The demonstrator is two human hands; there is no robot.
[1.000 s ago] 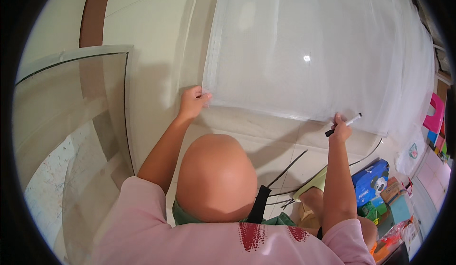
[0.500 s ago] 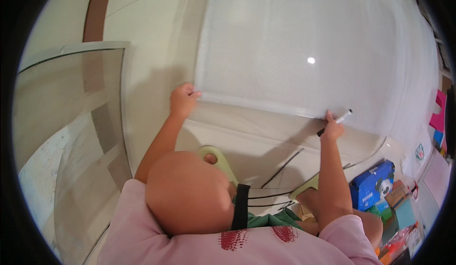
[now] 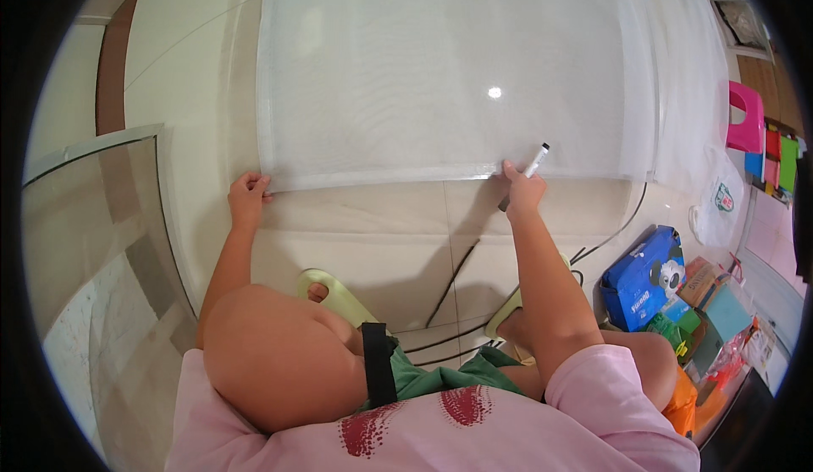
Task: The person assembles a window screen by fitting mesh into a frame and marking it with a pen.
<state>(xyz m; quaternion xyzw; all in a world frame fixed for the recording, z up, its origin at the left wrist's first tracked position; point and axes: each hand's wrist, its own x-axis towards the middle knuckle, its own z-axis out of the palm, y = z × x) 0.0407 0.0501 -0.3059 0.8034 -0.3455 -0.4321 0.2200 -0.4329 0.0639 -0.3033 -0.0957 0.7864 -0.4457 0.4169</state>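
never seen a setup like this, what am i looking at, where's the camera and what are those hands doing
There is no machine: these are a person's own bare hands. The camera is worn on the head and looks down; its fisheye lens bends straight edges near the rim. The pink shirt at the bottom is the wearer's.

A sheer white sheet is spread over the pale tiled floor. The left hand is at its near left corner; whether it pinches the sheet is hard to tell. The right hand, at the near edge, holds a white-and-black marker.

At left stands a see-through framed panel; at right are a blue package and a pink plastic item.
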